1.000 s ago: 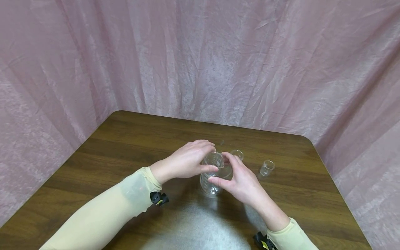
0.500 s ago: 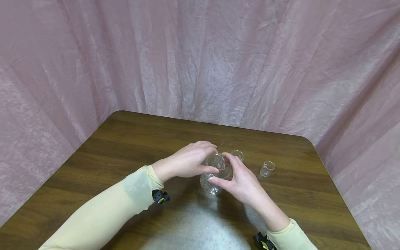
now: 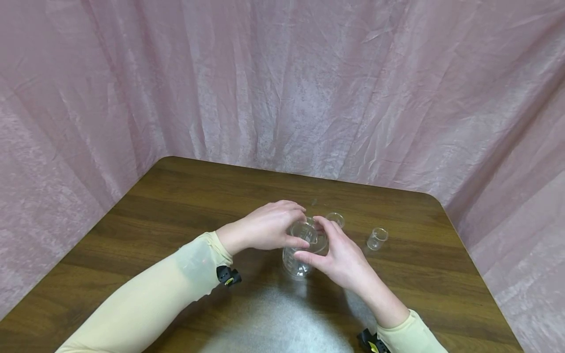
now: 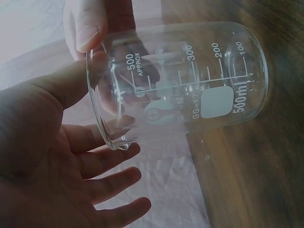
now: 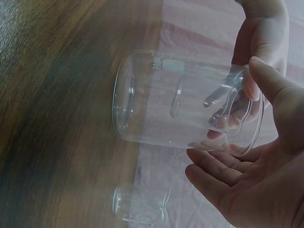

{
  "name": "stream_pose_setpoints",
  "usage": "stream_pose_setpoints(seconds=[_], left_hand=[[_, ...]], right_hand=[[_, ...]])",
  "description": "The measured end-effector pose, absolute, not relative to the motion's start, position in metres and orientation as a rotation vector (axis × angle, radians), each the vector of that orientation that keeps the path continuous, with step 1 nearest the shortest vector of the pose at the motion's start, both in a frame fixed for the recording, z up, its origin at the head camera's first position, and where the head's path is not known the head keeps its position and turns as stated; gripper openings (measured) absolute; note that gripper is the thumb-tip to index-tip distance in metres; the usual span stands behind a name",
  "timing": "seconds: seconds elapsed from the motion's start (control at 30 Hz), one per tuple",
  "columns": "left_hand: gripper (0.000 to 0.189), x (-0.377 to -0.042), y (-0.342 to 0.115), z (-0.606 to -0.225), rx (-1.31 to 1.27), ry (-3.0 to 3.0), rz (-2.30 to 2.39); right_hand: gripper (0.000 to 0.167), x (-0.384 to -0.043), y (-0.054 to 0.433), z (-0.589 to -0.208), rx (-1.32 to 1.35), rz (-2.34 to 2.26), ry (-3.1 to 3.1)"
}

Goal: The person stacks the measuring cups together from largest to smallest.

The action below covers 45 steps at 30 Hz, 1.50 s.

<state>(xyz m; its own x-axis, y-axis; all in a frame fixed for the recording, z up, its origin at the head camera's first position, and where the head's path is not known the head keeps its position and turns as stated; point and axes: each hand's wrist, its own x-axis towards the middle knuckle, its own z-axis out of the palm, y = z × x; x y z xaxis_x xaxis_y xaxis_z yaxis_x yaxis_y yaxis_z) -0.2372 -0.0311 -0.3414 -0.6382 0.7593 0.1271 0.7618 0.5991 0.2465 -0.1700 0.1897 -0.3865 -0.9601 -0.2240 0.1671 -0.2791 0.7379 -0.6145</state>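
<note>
A large glass beaker (image 3: 293, 265), marked 500ml in the left wrist view, stands upright on the table. My right hand (image 3: 337, 252) holds it near its rim, thumb on the near side and fingers on the far side. My left hand (image 3: 270, 226) grips a smaller glass beaker (image 3: 303, 229) by its upper part, between thumb and fingers. That smaller beaker is partly inside the large one; its base (image 5: 176, 100) shows through the clear wall, above the large beaker's floor. In the left wrist view, the left hand's other fingers (image 4: 118, 185) spread loosely outside the rim.
A small beaker (image 3: 377, 239) stands on the wooden table (image 3: 185, 196) to the right. Behind my right hand shows the rim of another glass vessel (image 3: 336, 215), partly hidden. Pink curtains (image 3: 282, 98) hang around the table's back and sides.
My left hand and the smaller beaker have sunk slightly, and its rim sits lower within the large beaker. My right hand and the large beaker stay in place.
</note>
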Motion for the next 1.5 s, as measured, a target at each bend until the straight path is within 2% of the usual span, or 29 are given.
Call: stream_pose_setpoints(seconds=[0.67,1.5], left_hand=[[0.048,-0.24,-0.026,-0.335,-1.276,-2.943,-0.425],[0.043,-0.246,-0.015,-0.329,-1.325,-3.058,-0.375]], right_hand=[[0.091,-0.169,0.189,-0.386,0.412,1.042,-2.852],[0.095,-0.169,0.189,-0.385,0.41,1.061,-2.857]])
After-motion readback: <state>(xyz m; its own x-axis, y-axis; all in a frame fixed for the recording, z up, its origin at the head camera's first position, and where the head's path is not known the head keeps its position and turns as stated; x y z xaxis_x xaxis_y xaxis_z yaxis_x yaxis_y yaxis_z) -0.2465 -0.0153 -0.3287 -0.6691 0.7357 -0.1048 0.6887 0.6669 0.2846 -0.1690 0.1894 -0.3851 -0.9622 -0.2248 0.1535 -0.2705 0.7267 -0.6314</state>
